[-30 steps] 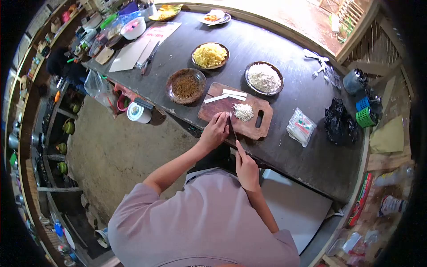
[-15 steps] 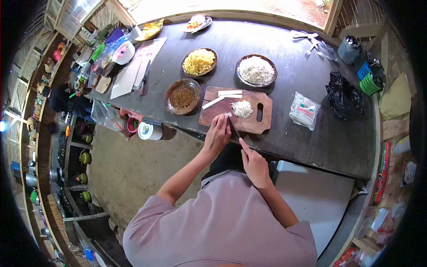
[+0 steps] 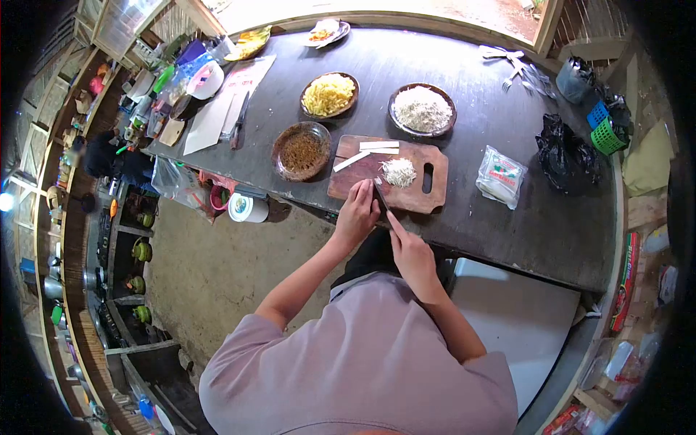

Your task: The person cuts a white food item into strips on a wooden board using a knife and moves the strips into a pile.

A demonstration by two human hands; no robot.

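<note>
My right hand [image 3: 415, 262] is closed around the handle of a knife [image 3: 382, 198], whose blade points up and left over the front of a wooden cutting board [image 3: 346, 190]. Right beside the blade, my left hand [image 3: 355, 215] rests with bunched fingertips on the board's front edge; whatever lies under them is hidden. Small white bits show just past the fingertips. A heap of thin white shreds [image 3: 399, 172] sits near the board's handle hole. Several pale flat strips, including a slanted strip [image 3: 351, 161], lie toward the board's back left.
Around the board stand a brown bowl [image 3: 280, 161] of dark crumbs, a bowl of yellow shreds [image 3: 330, 95] and a bowl of white shreds [image 3: 420, 109]. A white packet [image 3: 502, 177] and black plastic bag [image 3: 567, 156] lie right. Another person [image 3: 101, 156] is far left.
The view has shifted slightly. My right hand and the knife have moved a little left, and the blade is closer to my left fingertips. The white piece at those fingertips shows less now.
</note>
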